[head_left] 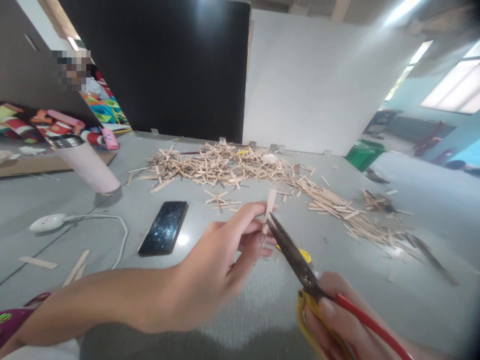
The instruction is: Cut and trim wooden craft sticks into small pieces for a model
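Near the middle of the view my left hand (232,250) pinches a flat wooden craft stick (270,202) between thumb and fingers, its wide end pointing up. My right hand (333,315) grips a pair of scissors (296,257) with one red and one yellow handle. The blade tips meet the stick just above my left thumb. From this angle I cannot tell whether the blades are parted. Under the scissors lies a small yellow item (305,256), partly hidden by them.
A heap of cut wooden sticks (213,165) spreads across the grey table (150,285), trailing right. To the left are a phone (164,228), a pink tumbler (90,165), a white corded device (48,223) and loose sticks (77,267). Black and white panels (315,80) stand behind; a green bin (364,154) is beyond.
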Tool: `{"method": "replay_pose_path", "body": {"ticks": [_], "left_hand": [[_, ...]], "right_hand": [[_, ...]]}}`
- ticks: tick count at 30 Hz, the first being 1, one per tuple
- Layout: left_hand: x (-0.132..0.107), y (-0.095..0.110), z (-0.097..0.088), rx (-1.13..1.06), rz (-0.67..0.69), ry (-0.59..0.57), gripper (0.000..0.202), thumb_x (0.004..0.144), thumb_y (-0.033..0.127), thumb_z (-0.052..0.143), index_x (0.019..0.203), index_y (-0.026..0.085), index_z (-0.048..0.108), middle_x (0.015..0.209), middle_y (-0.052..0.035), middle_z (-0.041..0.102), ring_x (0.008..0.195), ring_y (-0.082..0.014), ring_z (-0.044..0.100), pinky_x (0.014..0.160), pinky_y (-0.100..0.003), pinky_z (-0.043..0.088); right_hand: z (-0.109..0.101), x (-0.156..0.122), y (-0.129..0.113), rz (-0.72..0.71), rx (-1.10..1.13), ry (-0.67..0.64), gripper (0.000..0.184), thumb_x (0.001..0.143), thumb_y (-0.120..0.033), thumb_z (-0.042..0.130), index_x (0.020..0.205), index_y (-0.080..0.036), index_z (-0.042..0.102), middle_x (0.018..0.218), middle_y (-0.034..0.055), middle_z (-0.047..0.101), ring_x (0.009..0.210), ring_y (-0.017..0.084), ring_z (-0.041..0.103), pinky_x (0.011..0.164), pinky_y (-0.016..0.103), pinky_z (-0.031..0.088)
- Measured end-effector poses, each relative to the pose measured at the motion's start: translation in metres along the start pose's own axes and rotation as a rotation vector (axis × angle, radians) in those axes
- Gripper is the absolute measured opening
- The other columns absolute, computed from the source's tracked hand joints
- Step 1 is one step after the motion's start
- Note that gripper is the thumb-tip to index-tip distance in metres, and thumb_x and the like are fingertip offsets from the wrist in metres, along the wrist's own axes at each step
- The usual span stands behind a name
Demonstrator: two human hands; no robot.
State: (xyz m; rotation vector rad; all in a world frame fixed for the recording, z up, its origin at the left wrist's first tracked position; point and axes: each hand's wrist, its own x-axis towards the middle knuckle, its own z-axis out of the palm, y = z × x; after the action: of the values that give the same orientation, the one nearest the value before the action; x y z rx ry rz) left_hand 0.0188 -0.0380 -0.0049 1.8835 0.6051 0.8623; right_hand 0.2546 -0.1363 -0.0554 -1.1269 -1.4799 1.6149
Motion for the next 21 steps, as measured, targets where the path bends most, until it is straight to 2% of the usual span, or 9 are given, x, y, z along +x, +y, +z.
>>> {"method": "replay_pose_path", "body": {"ticks": [3, 7, 9, 11, 14, 15, 17, 18, 21], "left_hand": [[0.0, 0.0, 0.0, -0.04, 0.0, -0.001, 0.024, 0.113, 0.024, 0.043, 0.136, 0.025, 0.045, 0.111, -0.0041, 0.073, 0.101, -0.0162, 0.076, 0.093, -0.028, 0.065], [0.003, 0.003, -0.003, -0.121, 0.061, -0.001, 0.015, 0.113, 0.025, 0.046, 0.126, 0.024, 0.053, 0.092, 0.0007, 0.068, 0.091, -0.0112, 0.072, 0.09, -0.022, 0.062], [0.004, 0.004, -0.005, -0.213, 0.052, 0.001, 0.013, 0.112, 0.027, 0.05, 0.124, 0.023, 0.054, 0.087, 0.0009, 0.069, 0.086, -0.0115, 0.072, 0.084, -0.022, 0.063], [0.005, 0.005, -0.005, -0.323, 0.007, 0.007, 0.017, 0.11, 0.031, 0.057, 0.124, 0.022, 0.053, 0.088, -0.001, 0.073, 0.081, -0.0136, 0.074, 0.077, -0.024, 0.065], [0.005, 0.007, -0.005, -0.429, -0.051, 0.017, 0.026, 0.104, 0.033, 0.068, 0.121, 0.02, 0.054, 0.08, -0.0017, 0.074, 0.07, -0.0142, 0.073, 0.067, -0.023, 0.065], [0.005, 0.008, -0.005, -0.443, -0.071, 0.016, 0.026, 0.103, 0.033, 0.071, 0.118, 0.02, 0.055, 0.077, -0.0012, 0.074, 0.068, -0.0135, 0.072, 0.064, -0.022, 0.063], [0.004, 0.011, -0.004, -0.468, -0.106, 0.007, 0.026, 0.1, 0.03, 0.075, 0.113, 0.019, 0.055, 0.074, -0.0008, 0.074, 0.065, -0.0127, 0.071, 0.06, -0.02, 0.062], [0.004, 0.012, -0.005, -0.482, -0.121, 0.0, 0.027, 0.098, 0.029, 0.076, 0.111, 0.019, 0.054, 0.074, -0.0009, 0.074, 0.064, -0.0128, 0.071, 0.06, -0.02, 0.061], [0.002, 0.016, -0.005, -0.526, -0.133, -0.026, 0.028, 0.097, 0.026, 0.078, 0.109, 0.02, 0.053, 0.076, -0.0013, 0.075, 0.066, -0.0134, 0.072, 0.061, -0.021, 0.063]], "right_hand": [[-0.001, -0.002, 0.009, -0.04, 0.038, 0.026, 0.062, 0.105, -0.069, 0.044, 0.065, -0.022, 0.048, 0.049, -0.0055, 0.041, 0.039, 0.007, 0.035, 0.038, 0.021, 0.023], [-0.01, -0.003, 0.012, -0.043, 0.128, -0.043, 0.055, 0.107, -0.063, 0.049, 0.073, -0.02, 0.054, 0.052, -0.0044, 0.048, 0.04, 0.006, 0.04, 0.038, 0.017, 0.026], [-0.016, 0.001, 0.013, 0.012, 0.27, -0.129, 0.061, 0.102, -0.07, 0.051, 0.067, -0.02, 0.053, 0.045, -0.0058, 0.042, 0.036, 0.007, 0.039, 0.036, 0.016, 0.027], [-0.023, 0.007, 0.02, 0.096, 0.451, -0.272, 0.067, 0.095, -0.08, 0.053, 0.061, -0.021, 0.053, 0.037, -0.007, 0.036, 0.03, 0.009, 0.038, 0.034, 0.016, 0.03], [-0.031, 0.017, 0.041, 0.186, 0.63, -0.462, 0.073, 0.083, -0.09, 0.054, 0.056, -0.022, 0.052, 0.029, -0.0062, 0.035, 0.024, 0.01, 0.037, 0.032, 0.018, 0.034], [-0.033, 0.019, 0.049, 0.189, 0.668, -0.493, 0.076, 0.08, -0.093, 0.053, 0.056, -0.022, 0.051, 0.027, -0.0053, 0.037, 0.022, 0.011, 0.037, 0.031, 0.018, 0.034], [-0.034, 0.022, 0.064, 0.121, 0.739, -0.466, 0.08, 0.076, -0.099, 0.049, 0.055, -0.022, 0.048, 0.026, -0.0037, 0.041, 0.02, 0.01, 0.035, 0.03, 0.017, 0.031], [-0.034, 0.022, 0.07, 0.088, 0.758, -0.436, 0.08, 0.078, -0.099, 0.047, 0.056, -0.022, 0.047, 0.026, -0.0039, 0.042, 0.02, 0.009, 0.036, 0.031, 0.017, 0.032], [-0.035, 0.024, 0.077, 0.063, 0.792, -0.493, 0.075, 0.08, -0.095, 0.053, 0.065, -0.022, 0.049, 0.03, -0.0055, 0.048, 0.023, 0.008, 0.041, 0.035, 0.015, 0.034]]}}
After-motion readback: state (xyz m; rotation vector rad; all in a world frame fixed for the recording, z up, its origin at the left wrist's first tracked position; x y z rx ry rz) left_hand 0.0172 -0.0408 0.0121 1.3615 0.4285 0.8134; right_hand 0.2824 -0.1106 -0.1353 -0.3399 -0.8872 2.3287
